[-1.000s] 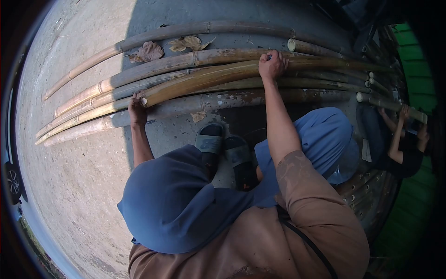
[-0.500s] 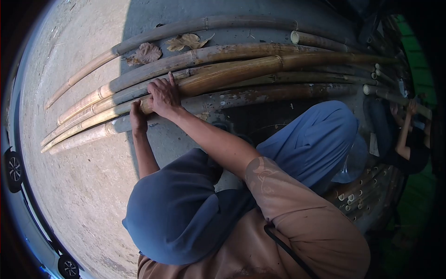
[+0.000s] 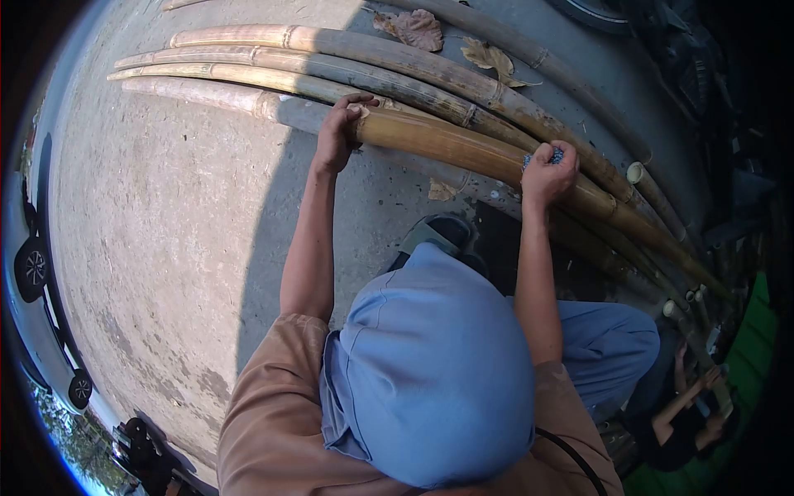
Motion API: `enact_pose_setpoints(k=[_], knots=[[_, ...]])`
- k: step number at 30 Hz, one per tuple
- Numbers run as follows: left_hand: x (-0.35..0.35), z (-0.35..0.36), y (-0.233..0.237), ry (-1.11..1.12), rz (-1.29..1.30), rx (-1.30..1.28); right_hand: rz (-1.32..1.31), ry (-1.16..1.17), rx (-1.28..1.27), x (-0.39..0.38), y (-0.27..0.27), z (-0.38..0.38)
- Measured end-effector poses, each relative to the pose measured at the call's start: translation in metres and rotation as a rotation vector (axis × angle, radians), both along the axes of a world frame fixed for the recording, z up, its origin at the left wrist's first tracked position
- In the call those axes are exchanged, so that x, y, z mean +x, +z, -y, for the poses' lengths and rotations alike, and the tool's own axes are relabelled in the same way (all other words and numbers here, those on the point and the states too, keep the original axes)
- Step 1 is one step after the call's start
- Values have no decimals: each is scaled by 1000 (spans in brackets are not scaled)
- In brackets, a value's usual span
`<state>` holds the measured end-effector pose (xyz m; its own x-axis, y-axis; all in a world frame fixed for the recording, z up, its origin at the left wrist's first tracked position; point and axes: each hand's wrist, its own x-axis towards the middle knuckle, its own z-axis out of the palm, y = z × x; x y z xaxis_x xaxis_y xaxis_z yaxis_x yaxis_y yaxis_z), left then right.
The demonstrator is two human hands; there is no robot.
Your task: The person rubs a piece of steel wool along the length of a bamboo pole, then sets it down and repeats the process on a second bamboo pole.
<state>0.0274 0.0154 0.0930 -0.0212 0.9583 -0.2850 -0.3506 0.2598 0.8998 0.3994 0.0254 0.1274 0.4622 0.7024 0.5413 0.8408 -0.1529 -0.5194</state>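
Wheels of a parked car show at the far left, past sunlit concrete. Next come the ends of four bamboo poles, fanned side by side on the ground; laid this way, they probably form a low bed on which another length can rest.

The person's left hand grasps the cut end of a yellow-brown bamboo pole, fingers over the top and around the rim. That hold likely steadies the round stem against rolling. The pole slants across the middle, over the others, and runs away to the right; whether its near end rests on them or is lifted, I cannot tell.

Dry leaves lie beyond the poles, and a sandal is planted on the near side. The blue-clad knee is bent, apparently keeping the body low and the pole within reach of both arms.

Farther right, the right hand is clenched around a speckled blue wad, perhaps cloth, on top of the same pole, seemingly pressing down; how far the fingers wrap underneath is hidden.

At the right edge another person works beside green panelling.
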Motion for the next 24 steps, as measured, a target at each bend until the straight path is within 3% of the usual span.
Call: enact_pose_setpoints(k=[4, 7, 9, 10, 13, 14, 18, 22, 24], knots=[[15, 0, -25, 105, -113, 79, -50, 695, -49, -196, -5, 19], [12, 3, -27, 162, -390, 254, -77, 726, -81, -253, -10, 10], [6, 3, -6, 128, -238, -140, -24, 782, -79, -220, -7, 5], [2, 6, 9, 77, -213, -202, -2, 814, -78, -197, -5, 3], [-15, 16, -19, -135, -223, 34, 171, 672, -29, -75, -2, 4], [-10, 17, -5, -106, -141, 99, 190, 534, -46, -27, -1, 7], [-21, 3, -7, -221, -459, 124, 225, -118, 96, 162, -24, 18], [-34, -19, 12, -367, -911, 360, 270, 29, 64, 143, -20, 22], [-36, -26, 3, -429, -912, 340, 257, 141, 23, 79, -20, 24]])
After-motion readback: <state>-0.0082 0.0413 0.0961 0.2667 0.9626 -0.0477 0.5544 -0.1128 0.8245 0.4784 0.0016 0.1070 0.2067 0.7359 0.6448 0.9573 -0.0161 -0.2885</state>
